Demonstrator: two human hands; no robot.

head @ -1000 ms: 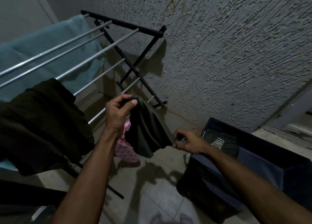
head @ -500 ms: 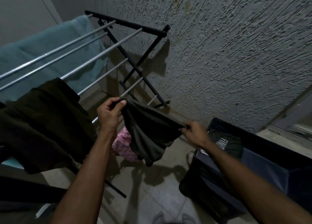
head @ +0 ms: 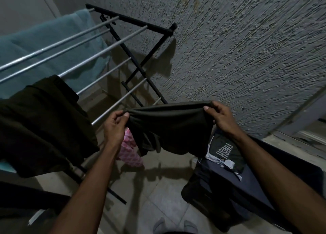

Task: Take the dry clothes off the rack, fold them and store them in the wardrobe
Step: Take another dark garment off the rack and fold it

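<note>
A small dark garment hangs stretched between my hands, in front of the drying rack. My left hand pinches its left top corner. My right hand pinches the right top corner, so the upper edge is pulled taut and the rest droops below. On the rack a large dark cloth hangs at the left, with a teal towel draped over the far rails. A pink patterned cloth shows low behind my left wrist.
A dark laundry basket stands on the tiled floor at the right, holding a dark shirt printed "FINISH". A rough plastered wall runs behind the rack. My feet in socks show at the bottom edge.
My right hand has moved up and to the right, spreading the bunched garment out flat between both hands. My left hand has stayed near the rack's lower rail.
</note>
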